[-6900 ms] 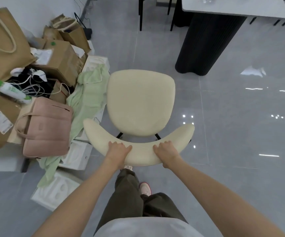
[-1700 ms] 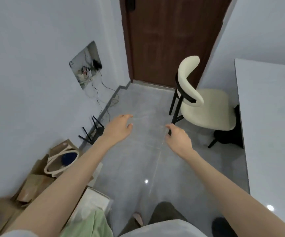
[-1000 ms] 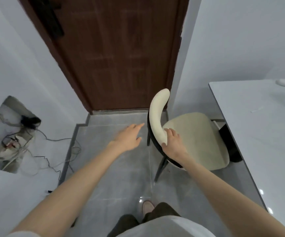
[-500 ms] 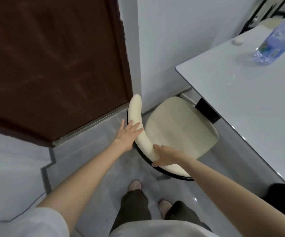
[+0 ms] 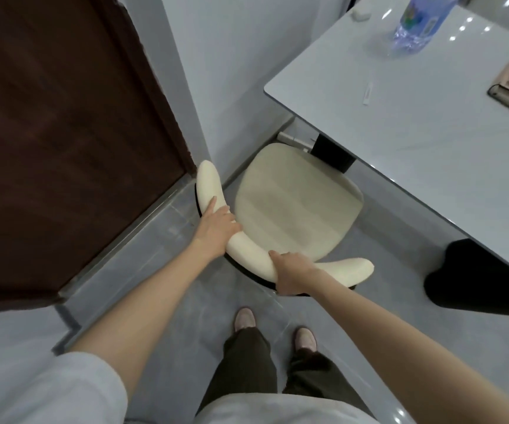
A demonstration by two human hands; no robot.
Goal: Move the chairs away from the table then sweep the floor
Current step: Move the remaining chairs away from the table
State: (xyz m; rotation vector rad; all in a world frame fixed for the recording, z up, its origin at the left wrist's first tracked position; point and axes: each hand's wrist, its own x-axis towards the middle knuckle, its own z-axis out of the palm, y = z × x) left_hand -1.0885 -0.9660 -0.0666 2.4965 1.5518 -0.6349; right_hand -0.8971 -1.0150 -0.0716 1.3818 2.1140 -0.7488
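Left hand [image 5: 216, 231] has curled over the chair backrest [image 5: 247, 254], which curves into the right hand [image 5: 293, 276]; both grips hold.

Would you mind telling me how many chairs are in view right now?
1. The chair stands at the table corner beside the door; the left hand and right hand grip its backrest. Others may sit out of frame.

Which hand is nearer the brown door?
Left. The left hand holds the chair backrest on its half nearer the door; the right hand grips it farther along, towards the table.
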